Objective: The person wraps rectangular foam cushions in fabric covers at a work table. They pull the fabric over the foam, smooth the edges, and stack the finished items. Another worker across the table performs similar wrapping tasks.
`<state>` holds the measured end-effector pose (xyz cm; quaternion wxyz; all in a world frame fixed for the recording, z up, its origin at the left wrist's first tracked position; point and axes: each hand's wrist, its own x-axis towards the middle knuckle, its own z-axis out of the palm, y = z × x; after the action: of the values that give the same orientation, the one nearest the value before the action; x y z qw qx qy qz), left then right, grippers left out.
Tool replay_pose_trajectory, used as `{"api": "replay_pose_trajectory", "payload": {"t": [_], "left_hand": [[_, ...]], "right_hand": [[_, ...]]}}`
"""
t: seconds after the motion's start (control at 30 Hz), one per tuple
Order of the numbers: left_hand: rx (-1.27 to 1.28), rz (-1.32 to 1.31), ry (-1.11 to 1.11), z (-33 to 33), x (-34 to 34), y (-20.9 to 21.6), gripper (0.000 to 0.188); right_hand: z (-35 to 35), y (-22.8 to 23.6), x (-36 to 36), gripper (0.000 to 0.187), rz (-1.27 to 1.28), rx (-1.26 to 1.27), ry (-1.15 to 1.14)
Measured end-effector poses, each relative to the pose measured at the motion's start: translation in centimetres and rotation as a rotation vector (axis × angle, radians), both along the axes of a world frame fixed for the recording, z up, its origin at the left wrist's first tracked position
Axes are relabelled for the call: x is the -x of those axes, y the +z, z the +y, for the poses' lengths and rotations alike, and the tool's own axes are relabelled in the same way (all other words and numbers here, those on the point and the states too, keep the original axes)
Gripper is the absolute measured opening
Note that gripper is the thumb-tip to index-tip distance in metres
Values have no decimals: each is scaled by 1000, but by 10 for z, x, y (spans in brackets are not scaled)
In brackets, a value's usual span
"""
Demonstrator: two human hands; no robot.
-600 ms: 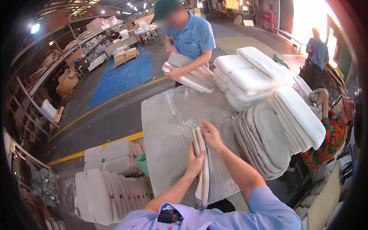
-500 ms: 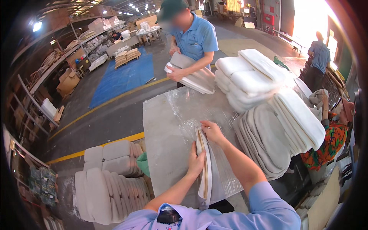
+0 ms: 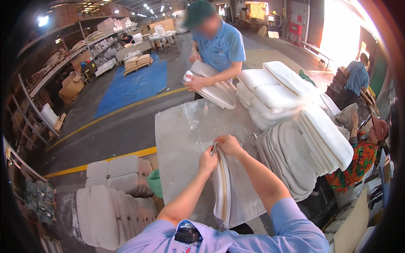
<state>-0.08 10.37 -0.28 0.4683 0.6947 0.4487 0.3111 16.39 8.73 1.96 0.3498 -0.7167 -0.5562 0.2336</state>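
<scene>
A long grey fabric cover (image 3: pixel 218 195) with a tan zipper strip down its length lies on the plastic-covered table (image 3: pixel 175 139), its near end at my body. Both hands meet at the far end of the cover. My left hand (image 3: pixel 208 160) is closed, pinching the edge of the fabric there. Right beside it, my right hand (image 3: pixel 229 146) pinches the same tip, fingers bent and touching the zipper end. Whether a slider is between the fingers is too small to tell.
Stacked white and grey cushions (image 3: pixel 291 139) rise at the table's right. Across it a co-worker (image 3: pixel 219 46) holds a folded grey cover (image 3: pixel 215 86). More grey cushions (image 3: pixel 112 215) stand at the lower left, near a green cloth (image 3: pixel 155 183). Another person (image 3: pixel 358 156) is at the right.
My left hand has moved from midway along the cover up to its far end, beside the right hand. The fingers of both hands now pinch the tip together.
</scene>
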Motion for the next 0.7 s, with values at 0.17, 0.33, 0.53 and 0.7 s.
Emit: {"api": "replay_pose_trajectory", "payload": {"t": [0.17,0.33,0.53,0.7], "left_hand": [[22,-13,21,12,-9,-11,37],[70,-90,74,14,-11,-16,38],[61,-156,295,-4,-35,-17,41],[90,-236,257,-12,-36,-19,40]], "right_hand": [[6,-19,-1,23,36,-91,-192],[2,-22,-7,24,353,-29,-110],[1,-12,-18,28,224,-24,91],[-9,-21,-18,26,423,-116,59]]}}
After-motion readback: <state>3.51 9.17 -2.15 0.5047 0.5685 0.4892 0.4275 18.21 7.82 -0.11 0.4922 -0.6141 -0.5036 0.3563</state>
